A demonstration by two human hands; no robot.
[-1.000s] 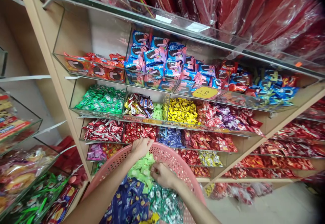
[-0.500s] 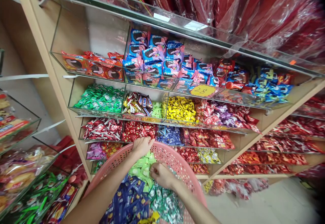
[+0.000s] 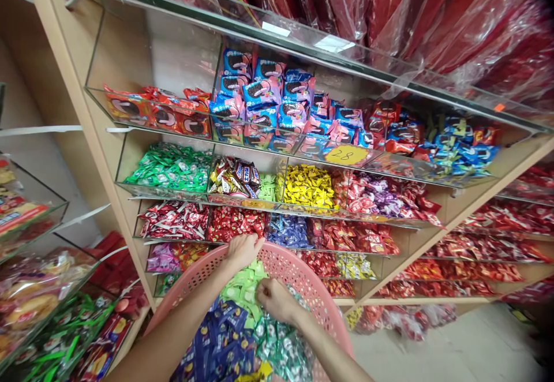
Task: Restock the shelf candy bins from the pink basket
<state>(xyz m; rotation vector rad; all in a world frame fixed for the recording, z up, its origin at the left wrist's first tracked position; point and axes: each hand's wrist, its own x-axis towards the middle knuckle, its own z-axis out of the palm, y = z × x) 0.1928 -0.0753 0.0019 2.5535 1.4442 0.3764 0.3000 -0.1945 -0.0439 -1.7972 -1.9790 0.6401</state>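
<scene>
A round pink plastic basket [image 3: 320, 289] with a perforated wall stands before me. My left hand [image 3: 243, 249] is closed over its far rim, the fingertips hidden behind the edge. Inside the basket, my right hand [image 3: 277, 300] is curled into a fist beside a pile of light green wrapped candies [image 3: 242, 289]; whatever it may hold is hidden. Dark blue packets [image 3: 219, 339] fill the left of the basket. Green and silver twist-wrapped candies [image 3: 281, 341] lie to the right, under my right forearm. A few yellow packets [image 3: 257, 372] show at the near edge.
Wooden shelving with clear-walled bins rises behind the basket. It holds blue cookie packs [image 3: 262, 90], green candies [image 3: 173, 165], yellow candies [image 3: 309, 188] and red packets [image 3: 236, 223]. A yellow price tag [image 3: 346, 154] reads 28. More bins [image 3: 47, 324] flank the left; bagged goods [image 3: 402, 321] rest on the floor.
</scene>
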